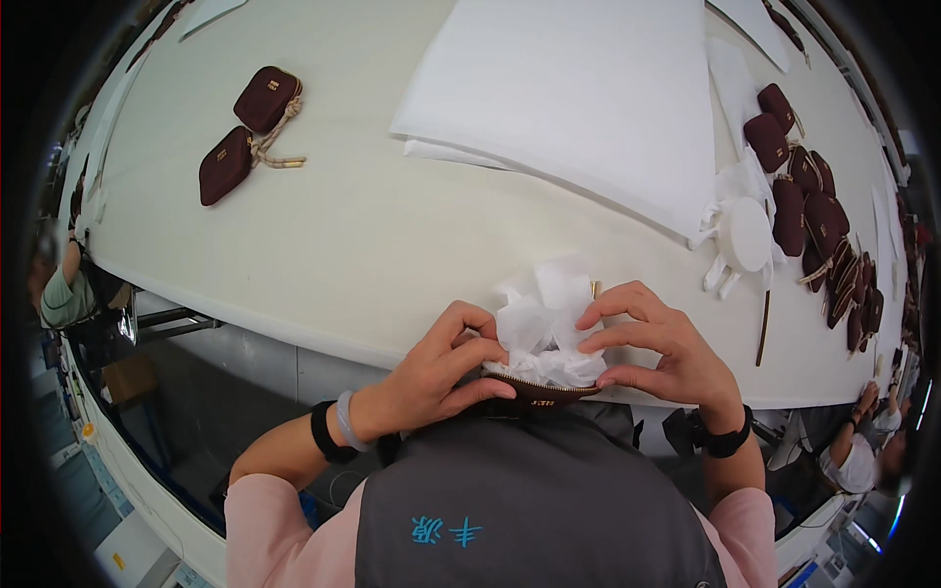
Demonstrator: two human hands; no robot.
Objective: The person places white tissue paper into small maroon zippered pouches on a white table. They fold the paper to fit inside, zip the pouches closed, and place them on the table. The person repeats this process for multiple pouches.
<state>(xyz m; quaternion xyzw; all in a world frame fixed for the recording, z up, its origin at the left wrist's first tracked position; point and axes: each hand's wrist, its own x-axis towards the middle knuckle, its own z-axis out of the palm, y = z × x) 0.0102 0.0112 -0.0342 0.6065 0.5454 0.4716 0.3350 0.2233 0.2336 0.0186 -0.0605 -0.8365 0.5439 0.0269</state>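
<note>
At the table's near edge a dark maroon zip pouch (545,394) lies unzipped, its toothed rim facing up. Crumpled white tissue paper (544,318) fills its mouth and sticks out above it. My left hand (446,358) pinches the pouch's left end, thumb below the zip and fingers against the tissue. On the other side my right hand (667,343) has its thumb at the pouch's right rim, with bent fingers touching the tissue. A gold-coloured zip end (594,289) shows beside the right fingertips. The inside of the pouch is hidden by the paper.
Large white sheets (559,108) lie stacked ahead on the pale table (323,255). Two maroon pouches (268,98) with a beige cord sit at far left. A pile of maroon pouches (823,216) is at right, near a round white object (745,235). Other people work at both sides.
</note>
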